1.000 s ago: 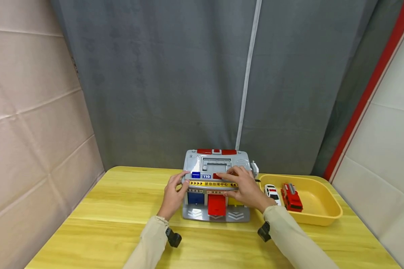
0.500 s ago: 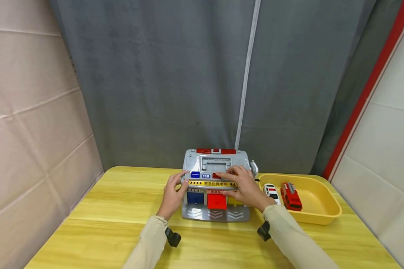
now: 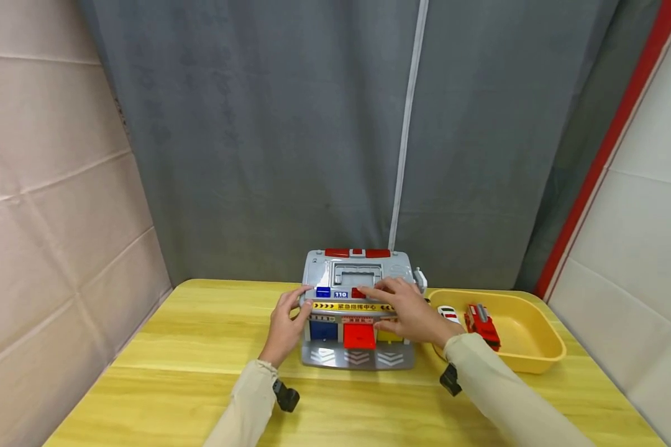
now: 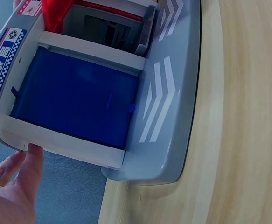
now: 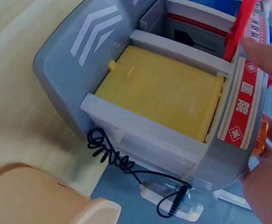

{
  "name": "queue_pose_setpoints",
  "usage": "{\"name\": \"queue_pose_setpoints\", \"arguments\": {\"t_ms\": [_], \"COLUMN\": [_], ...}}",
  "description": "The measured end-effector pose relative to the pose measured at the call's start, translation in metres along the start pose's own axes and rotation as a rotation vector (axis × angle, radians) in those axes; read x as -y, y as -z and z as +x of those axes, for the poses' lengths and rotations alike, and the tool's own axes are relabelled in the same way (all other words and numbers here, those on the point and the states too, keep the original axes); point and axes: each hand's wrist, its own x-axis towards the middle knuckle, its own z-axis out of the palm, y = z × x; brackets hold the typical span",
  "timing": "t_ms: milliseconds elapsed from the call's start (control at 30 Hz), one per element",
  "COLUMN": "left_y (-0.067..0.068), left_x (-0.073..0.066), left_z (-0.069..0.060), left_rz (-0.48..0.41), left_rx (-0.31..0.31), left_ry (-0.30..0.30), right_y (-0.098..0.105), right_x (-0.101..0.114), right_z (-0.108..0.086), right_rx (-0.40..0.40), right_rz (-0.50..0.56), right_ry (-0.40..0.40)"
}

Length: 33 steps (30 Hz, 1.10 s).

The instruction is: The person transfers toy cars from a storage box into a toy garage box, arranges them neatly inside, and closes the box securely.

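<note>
A grey toy garage (image 3: 313,267) stands on the table with a blue door (image 4: 77,91), a yellow door (image 5: 161,88) and a red door (image 3: 360,336). The blue and yellow doors are down, while the red one is swung up and outward, baring its bay. My left hand (image 3: 285,324) grips the left front corner of the roof, thumb in front and fingers on top. My right hand (image 3: 410,311) holds the roof's front edge on the right, with a fingertip at the red button (image 3: 358,292) and the thumb below the edge, near the red door.
A yellow tray (image 3: 537,363) right of the garage holds a white toy car (image 3: 448,313) and a red toy fire truck (image 3: 483,326). A black coiled cord (image 5: 122,161) hangs at the garage's right side. A grey curtain (image 3: 279,155) is behind the table.
The red door has lifted a little from its lower, outward position a second ago. My right wrist has shifted slightly right, and the left hand stays at the corner.
</note>
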Motion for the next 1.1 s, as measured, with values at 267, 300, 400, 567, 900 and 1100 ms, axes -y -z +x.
{"name": "queue_pose_setpoints", "arguments": {"t_ms": [267,300,400,567,900,1100], "left_y": [-0.001,-0.001,-0.001,0.0,-0.001,-0.002], "left_x": [0.003,0.003,0.002,0.001,0.0,0.0], "left_z": [-0.001,-0.002,-0.002,-0.001,-0.003,-0.002], "left_rz": [-0.017,-0.016,-0.013,-0.007,-0.016,-0.005], "left_rx": [-0.005,-0.005,-0.007,-0.016,-0.013,-0.01], "left_ry": [0.0,0.002,0.009,0.004,0.005,0.016], "right_y": [0.002,0.002,0.003,0.002,0.008,0.016], "right_x": [-0.012,-0.015,-0.026,-0.046,-0.078,-0.097], "right_z": [-0.014,-0.016,-0.024,-0.038,-0.067,-0.081], "right_rx": [-0.058,-0.073,-0.126,-0.19,-0.203,-0.202], "right_rz": [0.067,0.072,0.055,0.023,0.054,0.041], "right_ry": [-0.05,-0.049,-0.023,0.008,-0.174,-0.35]}}
